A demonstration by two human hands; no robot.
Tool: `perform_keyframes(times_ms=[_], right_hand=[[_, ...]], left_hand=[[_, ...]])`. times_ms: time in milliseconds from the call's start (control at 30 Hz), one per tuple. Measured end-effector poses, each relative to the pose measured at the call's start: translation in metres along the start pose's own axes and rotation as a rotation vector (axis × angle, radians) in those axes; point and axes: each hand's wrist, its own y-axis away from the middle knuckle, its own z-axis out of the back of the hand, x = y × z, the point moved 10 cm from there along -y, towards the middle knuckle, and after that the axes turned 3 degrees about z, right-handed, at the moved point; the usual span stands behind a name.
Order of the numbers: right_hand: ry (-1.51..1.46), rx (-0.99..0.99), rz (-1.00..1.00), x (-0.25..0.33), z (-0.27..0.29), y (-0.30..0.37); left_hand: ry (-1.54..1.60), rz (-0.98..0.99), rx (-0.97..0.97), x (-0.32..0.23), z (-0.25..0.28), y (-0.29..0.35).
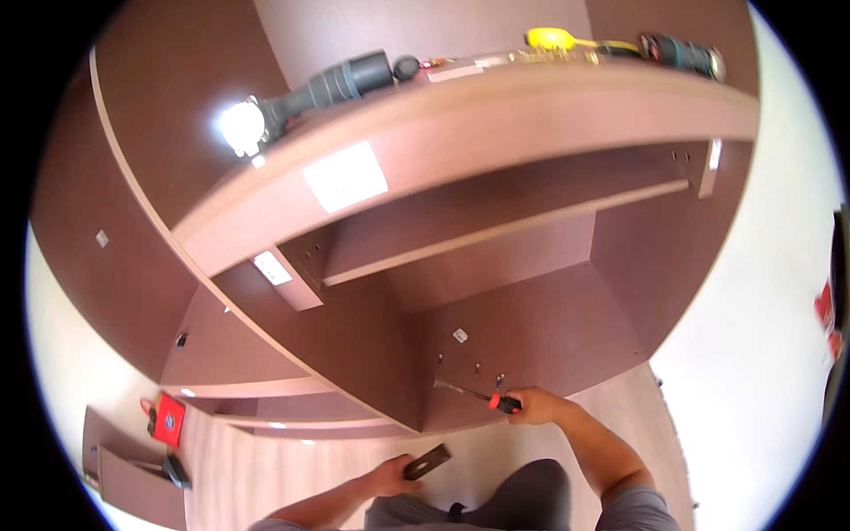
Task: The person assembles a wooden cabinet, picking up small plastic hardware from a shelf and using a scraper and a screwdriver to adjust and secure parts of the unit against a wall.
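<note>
My right hand point(537, 405) is closed around the red and black handle of a screwdriver point(505, 404). Its thin shaft points left, over the brown bottom panel point(549, 319) of a cabinet. Several small dark screw-like pieces point(478, 368) lie or stand on that panel beside the shaft; their exact kind is too small to tell. A small white tag point(459, 335) is just beyond them. Lower down, near my lap, my left hand point(390, 478) grips a dark brown rectangular piece point(428, 462) with a pale round spot on its face.
On the shelf point(496, 106) above lie a lit work light point(243, 128), a dark cylindrical power tool point(682, 56), a yellow tape-like tool point(551, 38) and loose brass-coloured hardware point(540, 56). A narrow rail point(505, 232) crosses the opening. A red box point(168, 419) stands on the floor at left.
</note>
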Motion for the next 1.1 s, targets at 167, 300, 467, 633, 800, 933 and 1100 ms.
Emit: perform_keyframes(times_ms=[167,300,467,633,800,933,1100], right_hand=[[0.058,0.245,-0.186,0.033,0.015,0.067],[-0.002,0.144,-0.401,0.036,0.019,0.182],[-0.682,-0.091,-0.707,0.166,0.003,0.286],[-0.888,-0.432,-0.427,0.369,0.1,0.258],[-1.02,-0.5,-0.272,0.445,0.143,0.198],[-0.862,-0.556,-0.142,0.528,0.19,0.164],[-0.68,-0.487,-0.149,0.568,0.179,0.169]], left_hand=[[0.833,0.357,0.095,0.067,-0.044,0.131],[0.825,-0.137,0.519,-0.147,-0.007,0.116],[0.0,-0.122,0.383,-0.248,0.068,0.115],[0.343,-0.229,0.285,-0.38,0.153,0.135],[0.705,-0.324,0.22,-0.454,0.236,0.195],[0.974,-0.333,0.266,-0.452,0.283,0.246],[0.703,-0.522,0.22,-0.451,0.314,0.295]])
